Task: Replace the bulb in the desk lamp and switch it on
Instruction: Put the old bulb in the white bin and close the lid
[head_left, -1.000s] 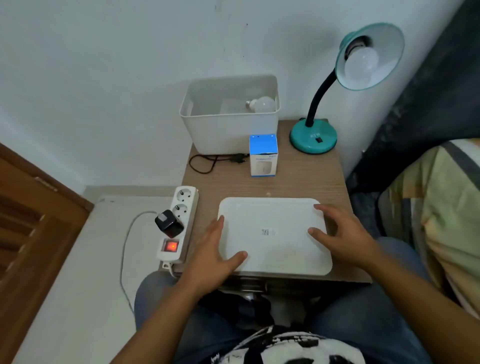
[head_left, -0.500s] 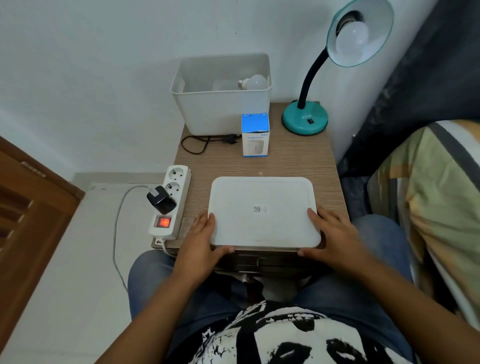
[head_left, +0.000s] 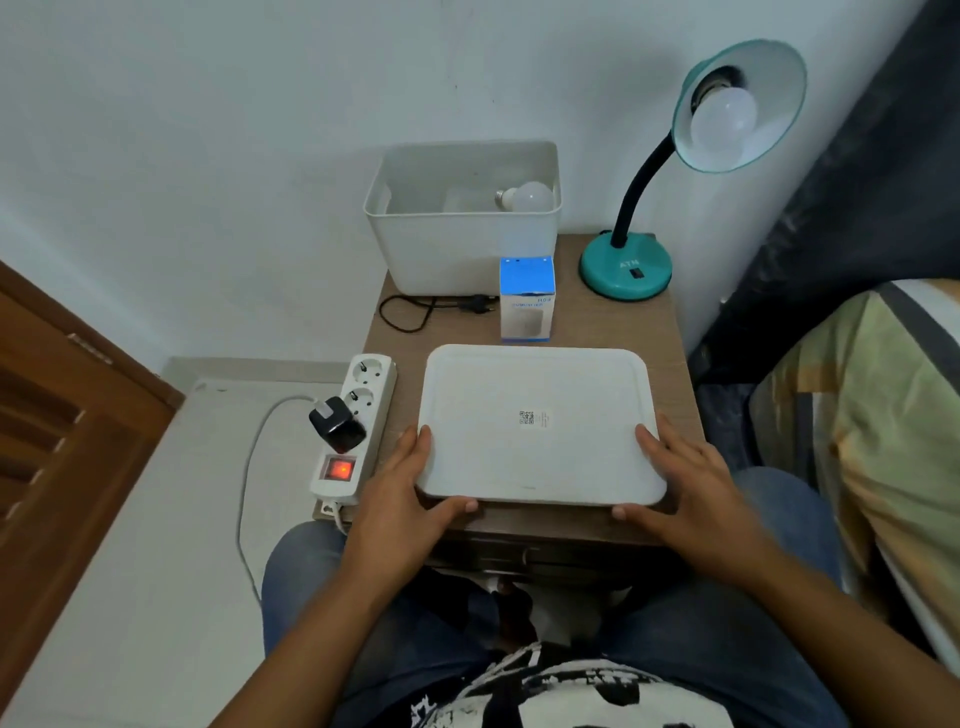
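A teal desk lamp (head_left: 626, 270) stands at the table's back right, its shade tilted toward me with a white bulb (head_left: 722, 122) screwed in and unlit. Its black plug (head_left: 480, 304) lies loose on the table. A blue bulb box (head_left: 526, 299) stands upright behind a flat white tray (head_left: 537, 405). My left hand (head_left: 410, 493) grips the tray's near left corner and my right hand (head_left: 675, 483) grips its near right corner, thumbs along the front edge.
A white bin (head_left: 462, 254) at the back holds a loose bulb (head_left: 530, 196). A power strip (head_left: 363, 395) with a lit red switch (head_left: 340, 469) and a black charger (head_left: 336, 423) lies on the table's left edge. A wooden door is on the left, bedding on the right.
Both hands slid back from the tray's top to its near corners and now clasp them. The camera has tilted, so the table sits lower in view.
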